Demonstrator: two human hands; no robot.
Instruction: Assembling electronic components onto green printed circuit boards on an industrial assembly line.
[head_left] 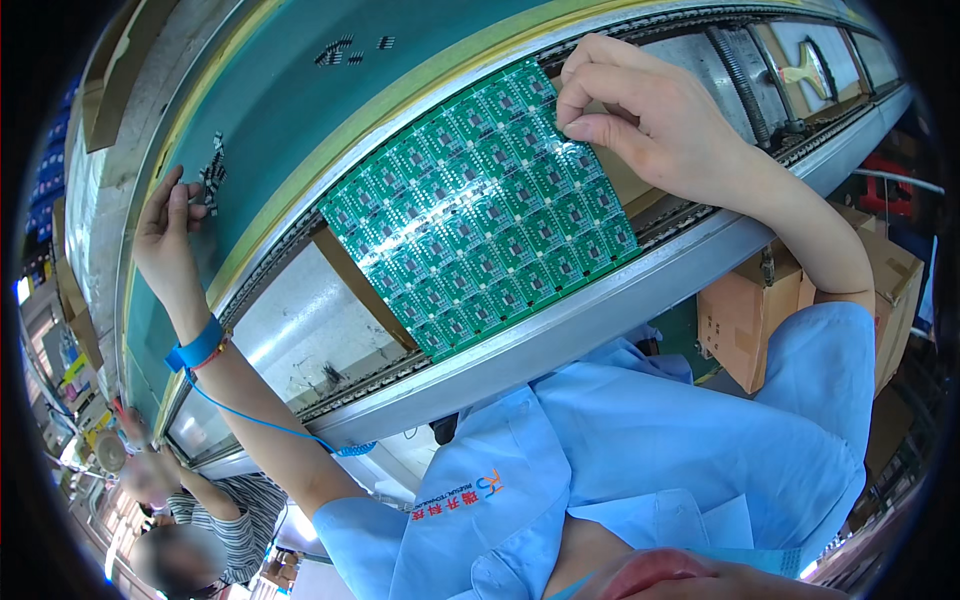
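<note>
A large green circuit board panel (480, 200), made of many repeated small boards with dark chips, lies across the rails in front of me. My right hand (640, 115) is over its far right edge, thumb and fingers pinched together; whatever may be between them is too small to see. Off to the left, my left hand (172, 235) has its fingers curled in beside a small heap of black components with metal pins (213, 172) on the green strip. Its fingertips are drawn together at the heap, and I cannot make out what they hold. A blue wrist strap (196, 345) circles that wrist.
More loose black components (336, 50) lie farther along the green surface (290, 105). A metal rail (520, 350) with a chain runs along my side of the board. Cardboard boxes (750, 320) stand at the right. Another person (235, 520) is at the lower left.
</note>
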